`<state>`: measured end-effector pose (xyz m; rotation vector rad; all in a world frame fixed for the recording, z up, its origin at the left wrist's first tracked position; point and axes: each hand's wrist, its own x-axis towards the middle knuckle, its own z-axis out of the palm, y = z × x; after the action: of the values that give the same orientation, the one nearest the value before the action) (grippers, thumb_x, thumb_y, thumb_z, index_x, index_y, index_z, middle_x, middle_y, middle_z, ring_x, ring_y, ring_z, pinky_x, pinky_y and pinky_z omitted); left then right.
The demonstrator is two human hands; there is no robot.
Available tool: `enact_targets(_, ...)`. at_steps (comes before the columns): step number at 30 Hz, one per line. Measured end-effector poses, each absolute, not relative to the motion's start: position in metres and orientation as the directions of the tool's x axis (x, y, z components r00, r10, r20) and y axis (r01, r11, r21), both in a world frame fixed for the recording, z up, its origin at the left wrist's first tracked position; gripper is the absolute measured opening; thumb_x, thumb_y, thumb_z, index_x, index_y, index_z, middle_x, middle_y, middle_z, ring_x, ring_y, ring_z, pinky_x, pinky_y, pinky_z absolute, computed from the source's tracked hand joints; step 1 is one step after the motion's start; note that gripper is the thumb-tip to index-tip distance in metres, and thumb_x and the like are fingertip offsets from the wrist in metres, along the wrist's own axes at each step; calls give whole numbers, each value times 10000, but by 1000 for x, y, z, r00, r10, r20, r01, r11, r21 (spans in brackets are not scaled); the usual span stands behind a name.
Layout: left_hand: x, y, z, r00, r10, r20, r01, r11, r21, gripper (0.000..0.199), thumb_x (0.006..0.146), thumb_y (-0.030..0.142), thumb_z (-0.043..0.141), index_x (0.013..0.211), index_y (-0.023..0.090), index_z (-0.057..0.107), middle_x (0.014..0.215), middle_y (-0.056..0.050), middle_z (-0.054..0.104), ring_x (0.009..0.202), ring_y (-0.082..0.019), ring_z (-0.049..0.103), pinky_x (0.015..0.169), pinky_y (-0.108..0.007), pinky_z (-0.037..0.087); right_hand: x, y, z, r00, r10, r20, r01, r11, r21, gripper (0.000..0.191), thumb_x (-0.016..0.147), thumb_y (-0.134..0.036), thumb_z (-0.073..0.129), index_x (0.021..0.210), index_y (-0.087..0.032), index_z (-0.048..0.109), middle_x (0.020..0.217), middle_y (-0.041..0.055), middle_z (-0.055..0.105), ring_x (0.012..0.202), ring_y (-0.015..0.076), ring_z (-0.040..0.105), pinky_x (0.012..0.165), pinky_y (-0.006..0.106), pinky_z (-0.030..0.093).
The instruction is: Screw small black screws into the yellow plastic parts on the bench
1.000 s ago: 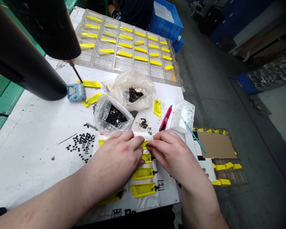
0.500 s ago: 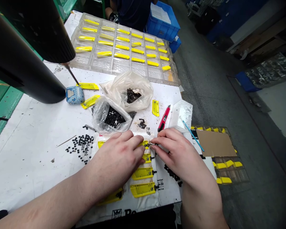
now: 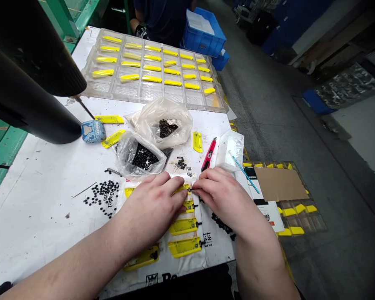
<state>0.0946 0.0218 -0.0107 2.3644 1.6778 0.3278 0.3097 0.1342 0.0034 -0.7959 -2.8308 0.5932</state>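
Uppermost yellow part (image 3: 185,187) on bench (image 3: 50,200), partly beneath left hand (image 3: 156,200). Black clip (image 3: 189,190) at part's right end. Right hand (image 3: 221,196): grip narrow, fingertips on clip's outer end, just beside part. Left grip: fingers over part; thumb mostly hidden, closure cannot be told. Red cutter (image 3: 209,154) beyond right hand; bag of black pieces (image 3: 125,154) beyond left.

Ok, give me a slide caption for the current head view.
Left hand and right hand work at a row of yellow parts, with two plastic bags and a red knife beyond.
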Motion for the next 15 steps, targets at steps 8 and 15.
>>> enact_targets(8, 96, 22, -7, 349, 936, 51, 904, -350, 245, 185, 1119, 324, 609, 1209, 254, 755, 1250, -32, 703, 1067, -262, 597, 881, -456, 457, 310, 136, 0, -861, 508, 9, 467, 799, -380, 70, 1062, -122, 747, 1045, -187, 764, 1028, 31, 689, 1002, 233, 618, 874, 361, 497)
enact_targets(15, 97, 22, -7, 340, 938, 65, 914, -345, 214, 226, 1127, 359, 600, 1250, 255, 759, 1247, -35, 703, 1058, -269, 581, 873, -471, 432, 307, 132, 1, -853, 522, -4, 474, 773, -422, 75, 1083, -118, 712, 1045, -182, 711, 1075, 33, 674, 1002, 213, 634, 875, 349, 515)
